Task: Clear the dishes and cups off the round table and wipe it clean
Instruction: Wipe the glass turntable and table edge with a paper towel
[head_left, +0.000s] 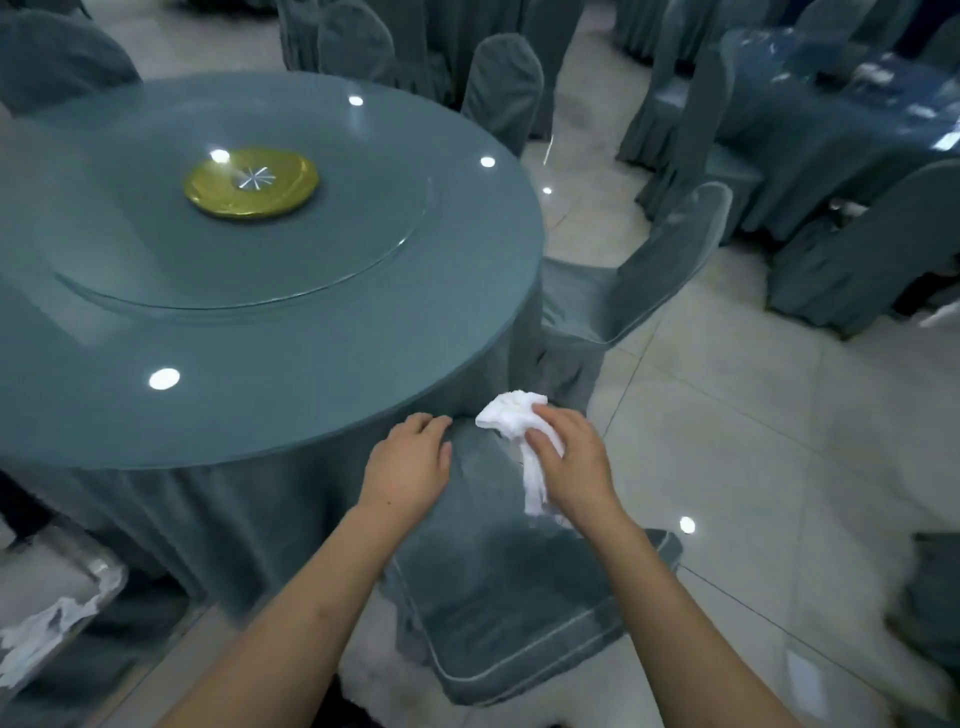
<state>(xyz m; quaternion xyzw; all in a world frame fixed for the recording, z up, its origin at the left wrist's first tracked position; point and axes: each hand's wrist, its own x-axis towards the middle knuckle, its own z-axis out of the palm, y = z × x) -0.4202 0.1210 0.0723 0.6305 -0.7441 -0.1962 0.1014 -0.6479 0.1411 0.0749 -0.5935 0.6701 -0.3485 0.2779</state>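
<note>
White cloth (519, 431) is bunched up in my right hand (571, 462), fingers (545, 415) curled around it, just past the edge of the round bench (311, 364) and above a covered chair (498, 597). My left hand (410, 462) lies flat on the chair's top with fingers loosely spread, holding nothing. Bench top looks bare apart from the glass turntable (337, 249) with its gold hub (251, 184).

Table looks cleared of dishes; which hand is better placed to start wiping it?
Probably the right hand: it already grips the white cloth beside the table's near edge. The left hand rests on the chair back, without a cloth.
</note>
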